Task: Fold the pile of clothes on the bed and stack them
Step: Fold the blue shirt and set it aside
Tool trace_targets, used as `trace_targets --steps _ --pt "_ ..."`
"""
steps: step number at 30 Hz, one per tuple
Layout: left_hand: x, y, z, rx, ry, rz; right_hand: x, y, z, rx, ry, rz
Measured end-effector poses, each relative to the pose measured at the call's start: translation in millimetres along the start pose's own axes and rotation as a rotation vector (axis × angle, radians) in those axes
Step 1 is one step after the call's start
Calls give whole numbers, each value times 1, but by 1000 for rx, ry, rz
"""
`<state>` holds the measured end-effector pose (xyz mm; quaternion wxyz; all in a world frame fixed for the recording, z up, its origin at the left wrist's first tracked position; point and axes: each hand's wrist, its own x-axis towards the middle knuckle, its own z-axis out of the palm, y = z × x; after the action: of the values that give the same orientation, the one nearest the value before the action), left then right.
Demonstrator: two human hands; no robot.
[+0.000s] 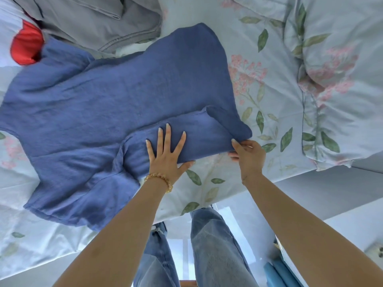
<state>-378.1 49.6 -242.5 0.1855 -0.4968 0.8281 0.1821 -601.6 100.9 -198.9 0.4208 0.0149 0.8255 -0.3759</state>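
A blue short-sleeved shirt (107, 104) lies spread across the floral bed sheet (269, 96), its near right side folded over onto itself. My left hand (165, 150) presses flat on that folded strip, fingers spread and straight. My right hand (247, 151) pinches the folded corner of the shirt at the strip's right end. Behind the shirt lie grey clothes (97, 19) and a red garment (26, 46), partly tucked under the blue shirt.
A floral pillow (339, 79) sits at the right of the bed. The bed's edge runs across the lower part of the view, with my legs in jeans below it. A blue object (277, 274) stands on the floor at lower right.
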Motion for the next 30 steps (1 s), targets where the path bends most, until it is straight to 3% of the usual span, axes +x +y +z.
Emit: trace_targets --steps 4,6,9,12,17,20,24,27,30 --pt "2 -1 -11 -67 -55 33 -3 -1 -5 -70 -14 -48" --pt "-2 -8 -22 -233 -48 58 -16 4 -1 -127 -40 -65" --pt "-29 -29 -41 -613 122 19 -50 21 13 -125 -125 66" --pt "-74 -69 -49 -784 261 -98 -100 49 43 -169 -205 152" --pt "-155 -169 -36 -728 255 -296 -183 92 121 -232 -374 277" --pt "-193 -228 -27 -722 246 -373 -211 108 160 -371 -270 128" --pt "-212 -284 -11 -604 180 -343 -234 122 193 -211 -210 247" --pt "-214 -311 4 -531 34 -309 -251 136 213 -280 -341 210" --pt "-211 -324 16 -486 -48 -255 -265 134 228 -104 -454 339"
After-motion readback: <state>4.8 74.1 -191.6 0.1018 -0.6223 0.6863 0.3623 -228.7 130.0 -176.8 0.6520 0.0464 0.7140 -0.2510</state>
